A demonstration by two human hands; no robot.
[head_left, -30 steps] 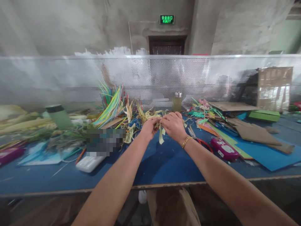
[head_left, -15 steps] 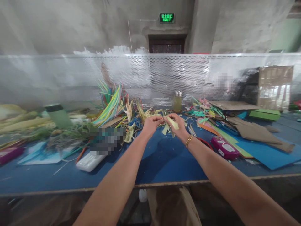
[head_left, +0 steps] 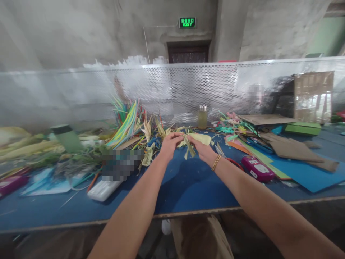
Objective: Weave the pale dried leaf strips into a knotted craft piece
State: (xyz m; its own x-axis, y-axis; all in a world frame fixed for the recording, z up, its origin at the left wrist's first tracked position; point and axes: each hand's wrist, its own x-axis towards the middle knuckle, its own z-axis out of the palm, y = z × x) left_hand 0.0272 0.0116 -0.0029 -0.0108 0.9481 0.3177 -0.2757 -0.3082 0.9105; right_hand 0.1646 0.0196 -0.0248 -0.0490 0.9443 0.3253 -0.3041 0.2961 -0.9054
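My left hand [head_left: 170, 144] and my right hand [head_left: 202, 150] meet above the blue table [head_left: 188, 194]. Between them are pale yellow-green corn husk strips [head_left: 201, 138]. Both hands have their fingers pinched on the husk, fingertips nearly touching. One broad strip sticks out to the right over my right hand, and narrower ends hang down between the hands. The exact spot where the fingertips grip is too small to make out. A gold bracelet [head_left: 216, 162] circles my right wrist. More dried husk [head_left: 147, 155] lies left of my left hand.
Colourful thin strips [head_left: 126, 124] stand at the back left, near a green-lidded bottle [head_left: 66, 138]. A glass bottle [head_left: 202, 118] stands behind my hands. To the right lie a magenta box [head_left: 257, 169], scissors with red handles [head_left: 233, 162], blue paper [head_left: 307, 176] and brown cardboard [head_left: 296, 149].
The broad husk strip, earlier folded against my right palm, now sticks out to the right. My right fingers have shifted slightly left. The whole view has tilted a little.
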